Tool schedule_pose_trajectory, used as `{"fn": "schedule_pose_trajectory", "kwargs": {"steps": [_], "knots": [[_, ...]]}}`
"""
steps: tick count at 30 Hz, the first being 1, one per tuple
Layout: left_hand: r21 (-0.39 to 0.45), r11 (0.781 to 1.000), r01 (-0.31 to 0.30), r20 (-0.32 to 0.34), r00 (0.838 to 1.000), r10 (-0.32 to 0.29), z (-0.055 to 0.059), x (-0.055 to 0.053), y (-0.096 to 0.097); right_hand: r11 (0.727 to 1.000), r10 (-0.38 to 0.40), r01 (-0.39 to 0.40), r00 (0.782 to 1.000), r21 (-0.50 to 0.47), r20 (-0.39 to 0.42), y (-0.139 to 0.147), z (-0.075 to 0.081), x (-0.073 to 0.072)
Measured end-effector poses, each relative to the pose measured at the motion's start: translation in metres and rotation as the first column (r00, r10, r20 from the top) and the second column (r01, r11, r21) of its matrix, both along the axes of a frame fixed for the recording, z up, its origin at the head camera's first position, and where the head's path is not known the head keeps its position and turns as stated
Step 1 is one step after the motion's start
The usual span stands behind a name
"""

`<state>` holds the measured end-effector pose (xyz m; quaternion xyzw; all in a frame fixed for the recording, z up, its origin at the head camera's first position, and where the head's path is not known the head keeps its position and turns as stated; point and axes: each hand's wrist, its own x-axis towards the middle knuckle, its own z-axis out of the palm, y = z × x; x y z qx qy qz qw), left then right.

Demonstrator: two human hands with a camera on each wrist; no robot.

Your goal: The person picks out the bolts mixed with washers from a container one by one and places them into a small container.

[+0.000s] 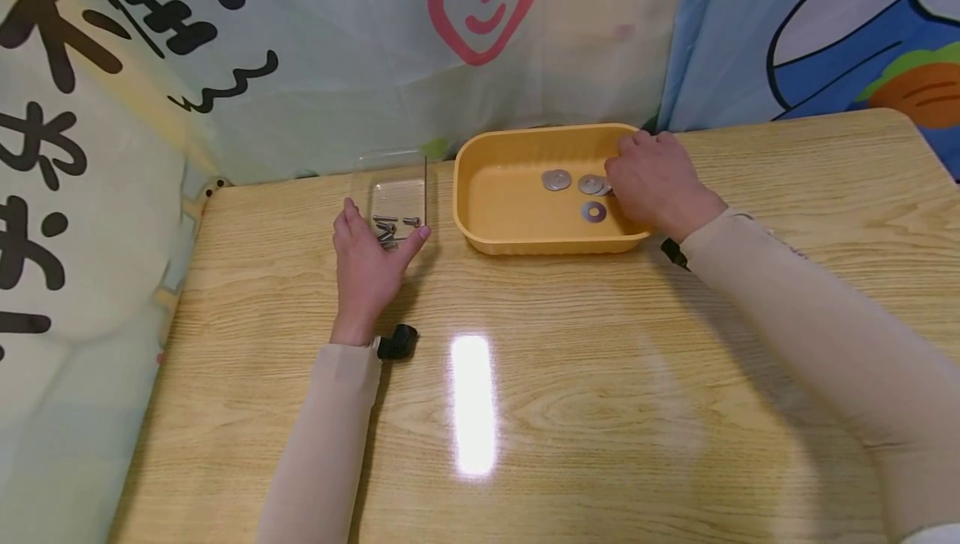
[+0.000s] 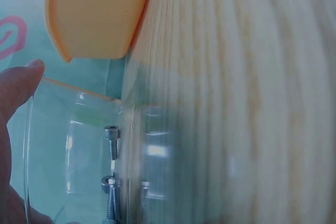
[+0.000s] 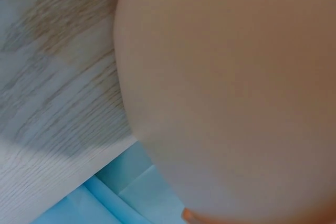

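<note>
At the left of the table, my left hand (image 1: 367, 269) grips the near end of a small clear plastic box (image 1: 397, 192). The thumb lies along one wall and the fingers along the opposite one. Several metal socket-head screws (image 2: 111, 134) lie on the box floor. My right hand (image 1: 656, 182) is bent over the right end of a yellow plastic basin (image 1: 480, 186), covering part of its rim. Its fingertips point down and are hidden; I cannot tell what they hold. Flat metal washers (image 1: 557, 180) lie on the basin floor, the nearest partly under this hand.
A wooden table (image 1: 570, 377) carries both containers near its back edge. Behind it hangs a printed cloth (image 1: 337, 94), close to the basin and box. In the right wrist view a smooth blurred surface fills most of the picture, beside the table's edge.
</note>
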<state>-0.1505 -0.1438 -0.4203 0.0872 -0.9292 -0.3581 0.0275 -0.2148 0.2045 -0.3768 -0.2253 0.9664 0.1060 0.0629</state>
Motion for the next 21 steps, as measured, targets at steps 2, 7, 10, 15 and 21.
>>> {"fn": "schedule_pose_trajectory", "kwargs": {"steps": [2, 7, 10, 15, 21], "knots": [[0.003, 1.000, 0.000, 0.001, 1.000, 0.000, 0.0001, 0.0001, 0.0001, 1.000, -0.004, 0.004, 1.000, -0.008, 0.003, -0.0001, 0.0007, 0.0001], [0.006, 1.000, 0.000, 0.001, 1.000, 0.000, 0.0006, 0.0007, -0.0002, 0.999, -0.012, 0.011, 1.000, -0.037, -0.012, -0.0002, 0.0014, 0.0003], [0.005, 1.000, 0.000, 0.000, 1.000, 0.000, 0.0003, 0.0006, -0.0008, 0.998, -0.020, 0.018, 1.000, -0.066, -0.023, -0.0006, 0.0024, 0.0008], [0.002, 1.000, -0.001, -0.005, 1.000, 0.001, 0.0000, 0.0003, -0.0007, 0.993, -0.029, 0.024, 0.999, -0.115, -0.037, -0.0017, 0.0052, 0.0037], [0.002, 1.000, -0.001, -0.008, 1.000, 0.001, 0.0007, 0.0005, 0.0003, 0.987, -0.027, 0.018, 0.998, -0.160, -0.057, -0.0026, 0.0070, 0.0079]]}}
